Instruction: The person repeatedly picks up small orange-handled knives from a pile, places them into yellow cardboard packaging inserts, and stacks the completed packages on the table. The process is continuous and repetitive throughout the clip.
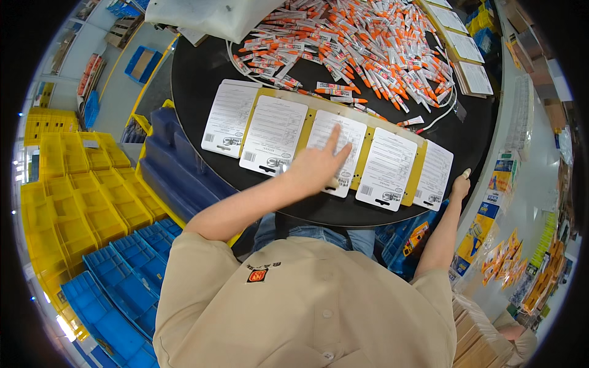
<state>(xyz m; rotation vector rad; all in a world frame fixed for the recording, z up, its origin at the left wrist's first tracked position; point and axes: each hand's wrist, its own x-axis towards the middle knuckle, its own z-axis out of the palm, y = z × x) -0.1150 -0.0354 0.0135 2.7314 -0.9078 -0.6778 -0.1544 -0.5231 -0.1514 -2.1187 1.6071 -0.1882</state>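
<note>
Lengthwise, the middle card (356,138) runs outward, slotted end nearest; left hand (316,169) spread, right hand (461,183) impossible to tell.

Two parted fingers (335,138) extended, a worker's left hand (318,167) spans the near part of the round black table (199,61), its bare left forearm (251,203) slanting over the near rim. The partly curled right hand (461,183) meets the table's right edge, the right forearm (440,232) angled steeply below; its grip is unclear.

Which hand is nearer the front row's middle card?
Left: the left hand is over the middle card; the right hand is farther right, at the edge of the black table.
</note>
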